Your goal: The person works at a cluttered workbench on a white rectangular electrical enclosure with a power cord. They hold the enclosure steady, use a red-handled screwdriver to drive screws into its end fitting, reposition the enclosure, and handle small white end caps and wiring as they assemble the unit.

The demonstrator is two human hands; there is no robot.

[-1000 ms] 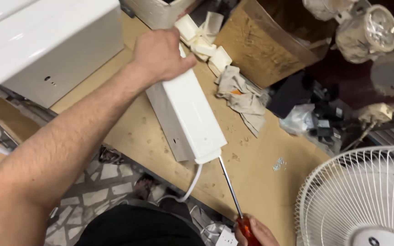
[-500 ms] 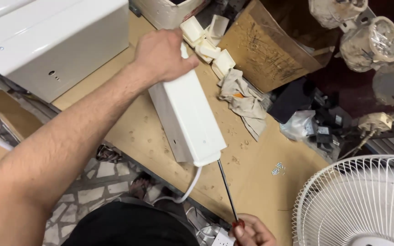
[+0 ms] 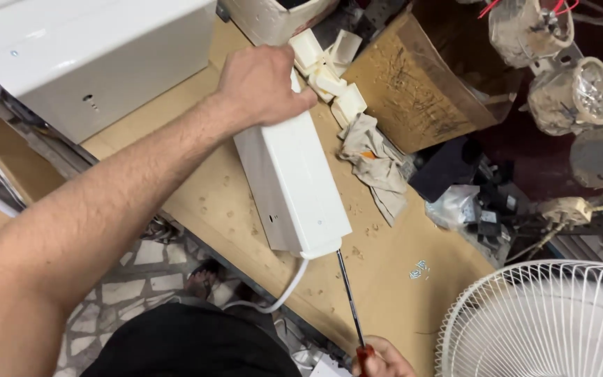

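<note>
A long white plastic box (image 3: pixel 294 188) lies on the wooden workbench (image 3: pixel 399 279), with a white cable (image 3: pixel 280 297) leaving its near end. My left hand (image 3: pixel 263 84) grips the box's far end from above. My right hand (image 3: pixel 382 359), at the bottom edge of the view, holds a screwdriver (image 3: pixel 349 300) with a red handle. Its thin shaft points up at the box's near end and its tip touches there.
A big white appliance casing (image 3: pixel 99 56) stands at the top left. Small white plastic parts (image 3: pixel 326 63), a crumpled rag (image 3: pixel 375 157) and a brown cardboard box (image 3: pixel 427 77) lie behind. A white fan grille (image 3: pixel 546 321) sits at the lower right, dusty lamp holders (image 3: pixel 574 91) at the upper right.
The view has shifted, so everything sits a little lower and to the right. The screwdriver tip has stayed at the box's near end, and my left hand has kept its grip.
</note>
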